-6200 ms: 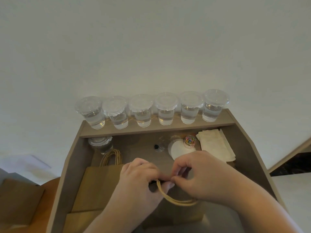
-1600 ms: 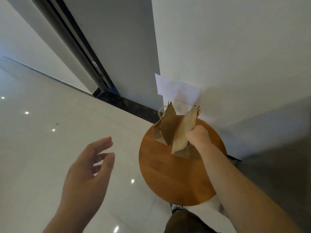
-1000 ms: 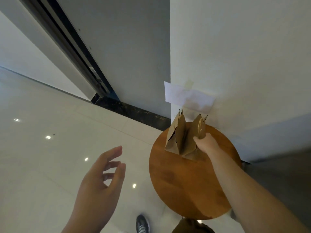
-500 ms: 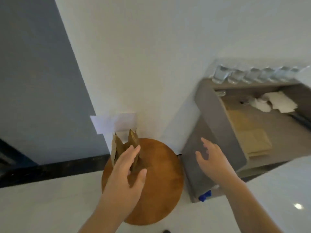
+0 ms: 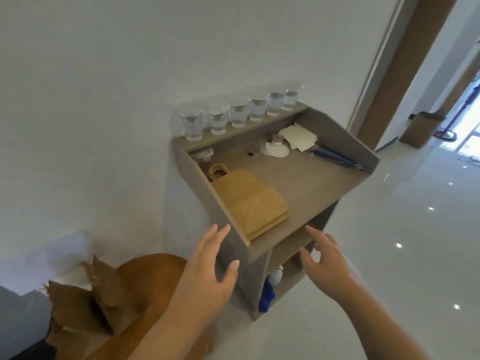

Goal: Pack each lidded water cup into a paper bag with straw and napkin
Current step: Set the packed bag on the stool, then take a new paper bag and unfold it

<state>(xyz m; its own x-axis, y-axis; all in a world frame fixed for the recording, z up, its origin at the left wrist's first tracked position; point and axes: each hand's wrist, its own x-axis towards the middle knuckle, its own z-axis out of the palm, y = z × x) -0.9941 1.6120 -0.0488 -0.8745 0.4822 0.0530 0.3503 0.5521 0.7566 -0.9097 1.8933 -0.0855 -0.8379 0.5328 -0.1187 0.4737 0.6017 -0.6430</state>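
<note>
Several lidded water cups (image 5: 239, 114) stand in a row on the back ledge of a grey stand (image 5: 311, 178). A stack of flat brown paper bags (image 5: 249, 198) lies on the stand's left side. White napkins (image 5: 298, 136) and blue straws (image 5: 335, 157) lie at the back right. Packed paper bags (image 5: 85, 300) stand on a round wooden stool (image 5: 153, 287) at the lower left. My left hand (image 5: 207, 276) hovers empty with fingers apart before the stand's left corner. My right hand (image 5: 327, 263) is also empty and spread, below the stand's front edge.
A white round pad with a small jar (image 5: 275, 149) and a spare cup (image 5: 204, 155) sit at the back of the stand. A blue object and a white bottle (image 5: 275, 275) are on its lower shelves. Glossy white floor stretches right; a wall runs behind.
My right hand let go of the bag on the stool. The view has swung right from the stool to the stand, and both empty hands now reach toward the stand.
</note>
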